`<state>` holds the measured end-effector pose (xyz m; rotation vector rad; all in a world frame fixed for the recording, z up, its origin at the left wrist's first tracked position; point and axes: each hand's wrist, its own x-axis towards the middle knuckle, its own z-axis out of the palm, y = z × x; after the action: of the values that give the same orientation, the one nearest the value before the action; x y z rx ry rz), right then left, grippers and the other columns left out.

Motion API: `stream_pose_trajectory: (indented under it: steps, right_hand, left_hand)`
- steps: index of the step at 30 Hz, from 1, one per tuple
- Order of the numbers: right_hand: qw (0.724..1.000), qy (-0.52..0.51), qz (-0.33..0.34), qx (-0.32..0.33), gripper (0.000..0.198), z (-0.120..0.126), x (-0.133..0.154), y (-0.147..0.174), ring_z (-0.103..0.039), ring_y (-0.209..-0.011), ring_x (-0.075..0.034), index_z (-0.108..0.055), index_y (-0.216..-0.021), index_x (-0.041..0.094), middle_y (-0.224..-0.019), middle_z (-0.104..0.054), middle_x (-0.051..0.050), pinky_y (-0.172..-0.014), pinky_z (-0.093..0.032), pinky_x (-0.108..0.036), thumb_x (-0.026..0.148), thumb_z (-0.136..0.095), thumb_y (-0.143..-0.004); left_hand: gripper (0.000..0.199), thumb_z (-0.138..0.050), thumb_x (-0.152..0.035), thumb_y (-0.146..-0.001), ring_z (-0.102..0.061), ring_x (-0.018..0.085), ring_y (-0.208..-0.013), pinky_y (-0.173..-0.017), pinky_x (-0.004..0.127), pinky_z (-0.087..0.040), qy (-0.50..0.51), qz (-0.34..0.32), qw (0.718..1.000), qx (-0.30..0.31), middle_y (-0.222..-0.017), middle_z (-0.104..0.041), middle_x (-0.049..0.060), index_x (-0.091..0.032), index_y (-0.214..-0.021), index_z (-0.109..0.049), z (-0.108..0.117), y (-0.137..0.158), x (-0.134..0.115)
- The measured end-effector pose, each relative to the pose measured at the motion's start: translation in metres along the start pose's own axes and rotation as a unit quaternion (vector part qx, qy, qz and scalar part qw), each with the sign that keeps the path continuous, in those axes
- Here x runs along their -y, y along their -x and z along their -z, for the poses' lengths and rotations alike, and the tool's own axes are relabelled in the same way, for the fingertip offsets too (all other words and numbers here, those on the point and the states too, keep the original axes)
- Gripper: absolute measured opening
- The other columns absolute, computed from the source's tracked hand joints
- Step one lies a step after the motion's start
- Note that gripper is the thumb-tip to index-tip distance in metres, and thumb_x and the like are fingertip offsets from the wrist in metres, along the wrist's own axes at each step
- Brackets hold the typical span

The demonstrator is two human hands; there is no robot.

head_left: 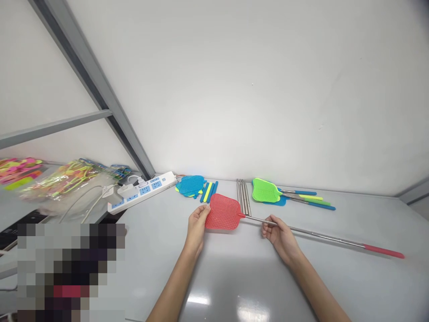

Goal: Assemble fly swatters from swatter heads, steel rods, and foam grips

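Observation:
A red fly swatter (225,213) with an extended metal rod and a red grip end stretches across the table to the right. My left hand (197,223) pinches the left edge of its perforated head between thumb and fingers. My right hand (279,235) is closed around the thin rod, a little right of the head, with the fingers curled below it. Just behind the red head lie several bare metal rods (243,197), side by side. Blue and yellow handle grips (209,192) lie left of them, beside a stack of blue swatter heads (191,185).
Several swatters with a green head (264,191) on top lie at the back right. A white power strip (142,192) with plugs and cables stands at the left. Further left are plastic bags (67,179) of colourful pieces. A white wall (254,89) rises behind the grey table (150,250).

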<state>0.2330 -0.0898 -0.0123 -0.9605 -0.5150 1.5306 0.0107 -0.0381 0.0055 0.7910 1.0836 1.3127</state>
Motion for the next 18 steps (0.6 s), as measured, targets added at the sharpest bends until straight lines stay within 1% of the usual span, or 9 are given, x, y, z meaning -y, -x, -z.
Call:
stream_pose_trajectory:
  steps: [2, 5, 11, 15, 18]
  right_hand:
    - [1.0, 0.012, 0.012, 0.0, 0.025, 0.002, 0.003, 0.0, -0.045, -0.052, -0.015, -0.052, -0.058, 0.018, -0.055, -0.05, -0.001, -0.054, -0.036, -0.029, 0.039, -0.052, -0.072]
    - [0.999, 0.033, 0.031, 0.001, 0.027, 0.004, 0.006, 0.001, -0.045, -0.053, -0.015, -0.053, -0.058, 0.018, -0.055, -0.05, -0.001, -0.055, -0.036, -0.029, 0.04, -0.05, -0.074]
    - [0.994, 0.068, 0.082, 0.009, 0.033, -0.001, 0.011, 0.004, -0.044, -0.054, -0.015, -0.05, -0.051, 0.018, -0.052, -0.044, -0.001, -0.055, -0.035, -0.029, 0.042, -0.049, -0.074]
    - [0.991, 0.08, 0.11, 0.01, 0.035, 0.002, 0.016, 0.005, -0.044, -0.054, -0.016, -0.048, -0.047, 0.019, -0.049, -0.042, 0.0, -0.058, -0.034, -0.03, 0.04, -0.048, -0.076]
    - [0.989, 0.073, 0.128, 0.008, 0.036, 0.007, 0.019, 0.004, -0.044, -0.054, -0.016, -0.048, -0.045, 0.019, -0.048, -0.042, 0.0, -0.06, -0.033, -0.03, 0.036, -0.046, -0.077]
  left_hand:
    - [0.022, -0.064, -0.034, -0.06, -0.05, 0.009, -0.056, -0.057, 0.019, -0.036, -0.005, 0.009, 1.0, 0.017, -0.062, -0.058, -0.002, -0.014, -0.068, -0.057, 0.002, -0.002, 0.002]
    - [0.022, -0.063, -0.034, -0.061, -0.05, 0.009, -0.056, -0.056, 0.019, -0.036, -0.012, 0.018, 0.999, 0.026, -0.06, -0.057, -0.002, -0.013, -0.066, -0.058, 0.003, -0.004, 0.005]
    - [0.022, -0.059, -0.034, -0.064, -0.053, 0.012, -0.06, -0.058, 0.021, -0.037, -0.005, 0.032, 0.999, 0.042, -0.066, -0.061, 0.001, -0.013, -0.069, -0.061, 0.004, 0.0, 0.004]
    - [0.02, -0.057, -0.032, -0.066, -0.052, 0.012, -0.056, -0.055, 0.021, -0.037, -0.011, 0.066, 0.995, 0.08, -0.064, -0.061, 0.002, -0.012, -0.068, -0.061, 0.005, 0.003, 0.0]
    - [0.021, -0.056, -0.032, -0.066, -0.052, 0.012, -0.052, -0.054, 0.022, -0.037, -0.043, 0.101, 0.987, 0.114, -0.061, -0.061, 0.003, -0.012, -0.067, -0.062, 0.004, 0.005, -0.003]
